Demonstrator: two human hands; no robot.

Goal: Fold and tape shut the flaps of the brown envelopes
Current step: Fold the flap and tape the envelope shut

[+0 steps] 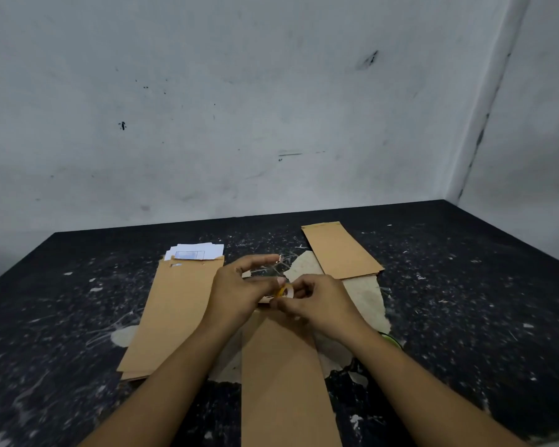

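Both hands meet over the middle of the dark table, right above the far end of the centre envelope, which runs lengthwise from the bottom edge up under the wrists. The right hand has its fingers curled round a small tape roll, yellowish at the core, held just off that envelope's top end. The left hand sits touching it from the left: thumb and a finger pinch at the roll's edge, seemingly on the tape end, though the strip itself is too clear to make out, and the forefinger stretches forward above. The envelope's flap is hidden beneath the hands, so folded or not, I cannot tell.

To the left lies a stack of envelopes, its near end under the left forearm, with white papers poking out past its far end. Far right, another stack lies flat, well clear of the hands, tilted a little. A pale worn patch of the tabletop shows between the right stack and the right wrist. Behind it all, a scuffed white wall
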